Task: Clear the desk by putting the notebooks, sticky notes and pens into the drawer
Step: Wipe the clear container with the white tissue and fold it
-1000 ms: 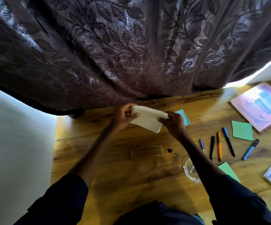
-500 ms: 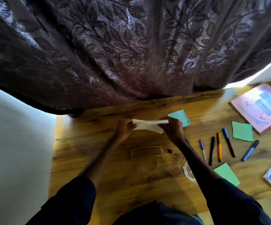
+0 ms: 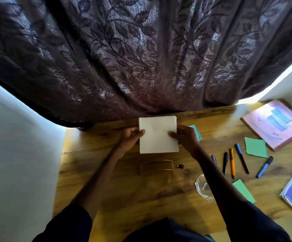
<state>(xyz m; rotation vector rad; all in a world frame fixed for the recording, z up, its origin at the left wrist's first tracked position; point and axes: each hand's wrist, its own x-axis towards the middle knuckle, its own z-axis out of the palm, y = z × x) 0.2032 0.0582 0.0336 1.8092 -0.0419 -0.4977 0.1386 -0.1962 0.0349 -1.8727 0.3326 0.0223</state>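
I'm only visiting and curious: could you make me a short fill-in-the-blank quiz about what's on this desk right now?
1. The square pad pinched between the left hand and the right hand is ___ in colour.
2. Between the black pen and the blue-capped pen lies the ___ pen.
3. The pink notebook lies at the desk's far ___ corner.

Missing words: white; orange; right.

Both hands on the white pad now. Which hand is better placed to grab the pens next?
Right. The pens lie on the desk just right of the right hand; the left hand holds the white pad on its other side and would have to cross.
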